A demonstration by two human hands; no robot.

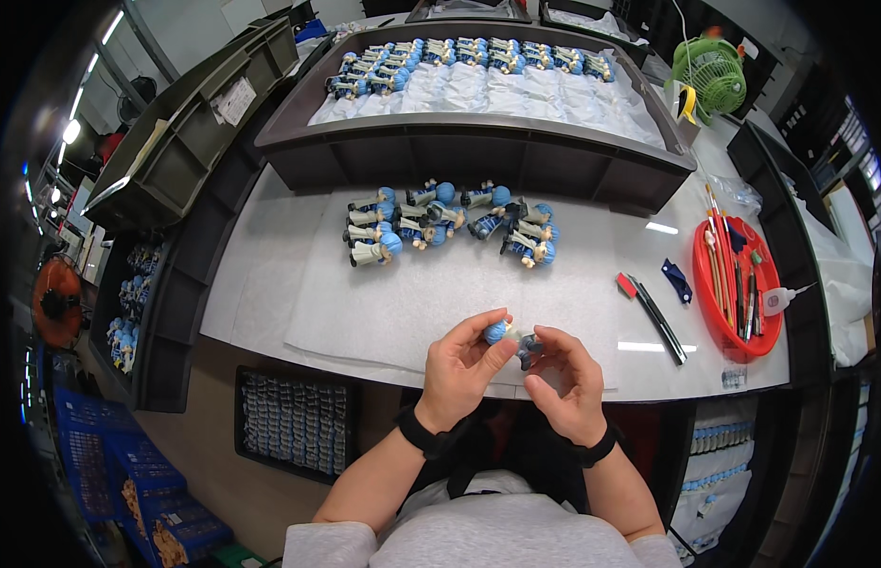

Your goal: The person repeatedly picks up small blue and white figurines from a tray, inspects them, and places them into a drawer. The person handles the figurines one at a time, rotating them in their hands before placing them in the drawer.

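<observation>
A small figurine with blue hair [497, 331] and dark legs lies sideways over the near part of the table. Its head end is pinched between the thumb and fingers of my left hand [461, 367]. My right hand [573, 383] curves around the figurine's feet, thumb and forefinger spread apart; whether a fingertip touches the feet is hard to see. Beyond my hands, a loose group of similar blue-haired figurines [372, 251] lies on a white sheet [403, 308] covering part of the table.
Behind the group stands a big dark tray [478, 147] with rows of figurines on white lining. To the right are a red basket [696, 293] of brushes and a squeeze bottle, a black pen [660, 327] and a green fan [710, 76]. Crates of figurines [294, 421] sit below.
</observation>
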